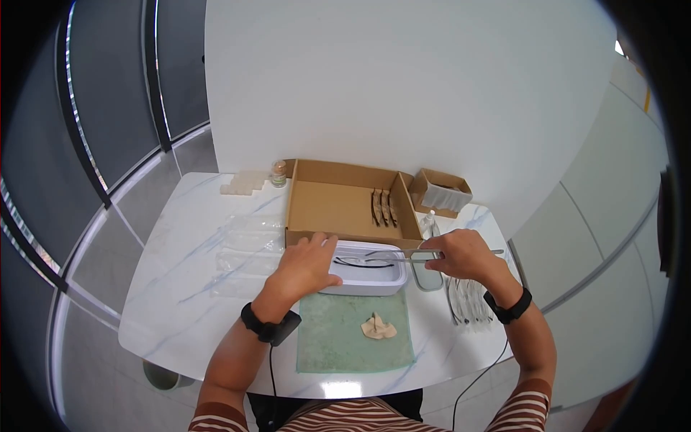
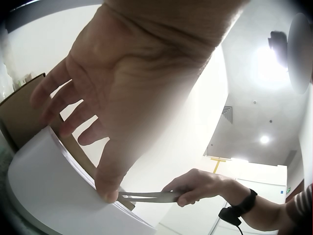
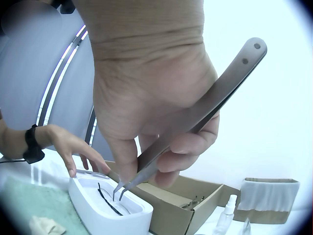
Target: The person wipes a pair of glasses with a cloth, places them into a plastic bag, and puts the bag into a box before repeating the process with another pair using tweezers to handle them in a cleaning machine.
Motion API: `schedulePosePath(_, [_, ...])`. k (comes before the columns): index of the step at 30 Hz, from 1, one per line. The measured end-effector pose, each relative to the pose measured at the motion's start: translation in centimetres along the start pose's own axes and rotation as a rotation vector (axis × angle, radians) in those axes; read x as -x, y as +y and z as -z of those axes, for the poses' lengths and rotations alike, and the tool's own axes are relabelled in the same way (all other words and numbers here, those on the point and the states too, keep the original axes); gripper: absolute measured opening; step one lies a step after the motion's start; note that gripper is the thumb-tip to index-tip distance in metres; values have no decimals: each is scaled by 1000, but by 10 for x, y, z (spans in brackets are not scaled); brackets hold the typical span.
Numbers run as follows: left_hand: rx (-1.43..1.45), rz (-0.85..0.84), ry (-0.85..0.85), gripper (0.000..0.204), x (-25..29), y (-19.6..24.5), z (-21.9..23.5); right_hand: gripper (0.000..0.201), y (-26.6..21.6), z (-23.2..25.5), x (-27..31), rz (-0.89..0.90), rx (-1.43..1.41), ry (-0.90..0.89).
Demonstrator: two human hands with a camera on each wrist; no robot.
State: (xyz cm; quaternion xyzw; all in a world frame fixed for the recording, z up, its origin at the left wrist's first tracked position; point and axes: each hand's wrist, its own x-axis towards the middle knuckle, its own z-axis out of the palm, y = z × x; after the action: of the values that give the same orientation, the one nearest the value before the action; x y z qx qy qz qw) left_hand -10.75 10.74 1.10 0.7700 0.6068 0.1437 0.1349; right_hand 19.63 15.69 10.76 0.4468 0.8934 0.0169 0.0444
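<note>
A white oblong tub point(image 1: 367, 289) stands at the front of the cardboard box. In it lies a pair of glasses point(image 1: 363, 266) with a thin dark arm, which shows as a black curve in the right wrist view. My right hand point(image 1: 464, 254) pinches steel tweezers point(image 3: 195, 115), whose bent tips stand slightly apart inside the tub, right over the glasses. My left hand point(image 1: 306, 263) rests on the tub's left end. Its thumb point(image 2: 106, 188) touches the front rim, and the other fingers are spread toward the far side.
A green mat point(image 1: 324, 345) with a crumpled beige cloth point(image 1: 378, 327) lies in front. Behind stands the cardboard box point(image 1: 335, 205) with several glasses. At right are a spray bottle point(image 3: 226, 218), an oblong tray point(image 1: 430, 279) and more glasses point(image 1: 469, 302); clear bags point(image 1: 245, 255) lie left.
</note>
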Motion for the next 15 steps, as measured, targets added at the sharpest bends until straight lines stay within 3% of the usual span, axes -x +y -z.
schedulePosePath(15, [-8,-3,-2,82,-1,-1,-1,34,-3,0,-11,11,15,-83])
